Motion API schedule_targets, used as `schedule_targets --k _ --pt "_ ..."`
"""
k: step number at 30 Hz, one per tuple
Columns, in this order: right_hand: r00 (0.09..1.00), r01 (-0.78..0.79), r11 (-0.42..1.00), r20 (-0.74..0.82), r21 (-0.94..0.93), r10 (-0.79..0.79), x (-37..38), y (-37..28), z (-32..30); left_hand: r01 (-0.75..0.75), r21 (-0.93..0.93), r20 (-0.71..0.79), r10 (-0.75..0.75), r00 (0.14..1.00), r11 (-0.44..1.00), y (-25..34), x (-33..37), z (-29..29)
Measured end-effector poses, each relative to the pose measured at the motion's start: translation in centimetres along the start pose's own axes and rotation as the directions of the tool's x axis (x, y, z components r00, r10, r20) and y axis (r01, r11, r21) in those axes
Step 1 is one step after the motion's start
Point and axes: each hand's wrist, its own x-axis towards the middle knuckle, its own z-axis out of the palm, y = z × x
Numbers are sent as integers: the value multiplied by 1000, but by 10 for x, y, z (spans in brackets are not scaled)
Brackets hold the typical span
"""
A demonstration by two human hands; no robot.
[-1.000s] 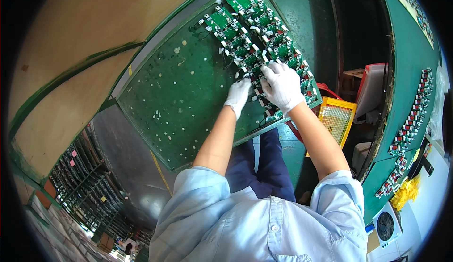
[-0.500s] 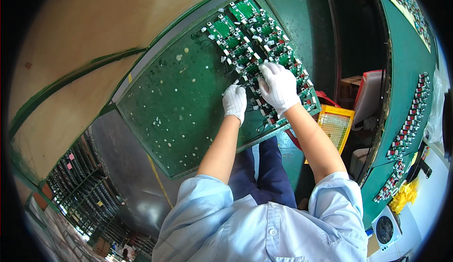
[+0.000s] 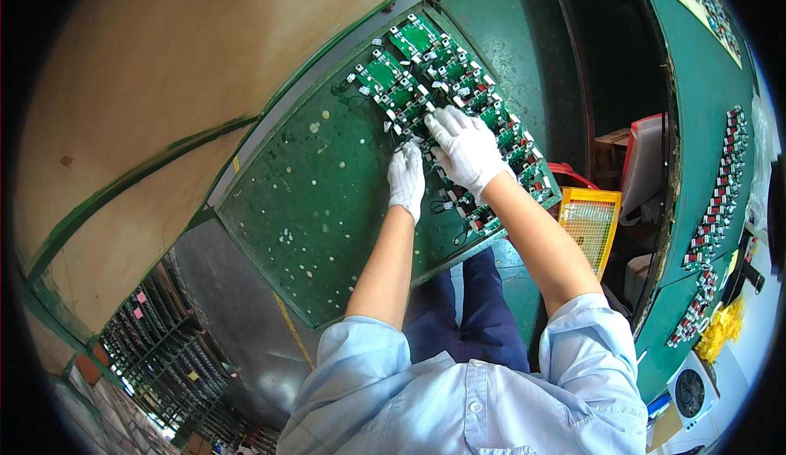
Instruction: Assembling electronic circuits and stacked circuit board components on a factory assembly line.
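Note:
Green circuit boards [image 3: 380, 70] with white connectors, red parts and thin black leads lie in two slanting rows on a green table [image 3: 327, 209]. White knitted gloves cover both my hands. At the left edge of the near row, my left hand [image 3: 406, 178] has its fingers drawn together beside the boards' leads. Whatever sits between those fingertips is too small to make out. Over the middle of the rows reaches my right hand [image 3: 469, 149], its fingers stretched forward and thumb apart. The boards under its palm are hidden.
To the right stands a yellow-framed mesh basket [image 3: 591, 221] by a red-edged item [image 3: 641, 156]. A second green bench [image 3: 704, 70] carries a long line of small boards [image 3: 725, 185]. Racks [image 3: 164, 340] fill the lower left. A tan panel [image 3: 180, 54] borders the table.
My right hand has shifted left and slightly forward across the boards, its fingers now stretched out. My left hand stays by the row's edge. The whole view has shifted slightly.

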Motion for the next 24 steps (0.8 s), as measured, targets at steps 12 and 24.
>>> schedule_targets --k 12,24 --pt "968 -88 993 229 -73 103 11 -14 9 311 -501 176 -257 950 807 -6 14 -11" --pt "936 -227 923 -192 310 295 -88 -72 -65 187 -313 52 -180 982 931 -53 -51 -48"
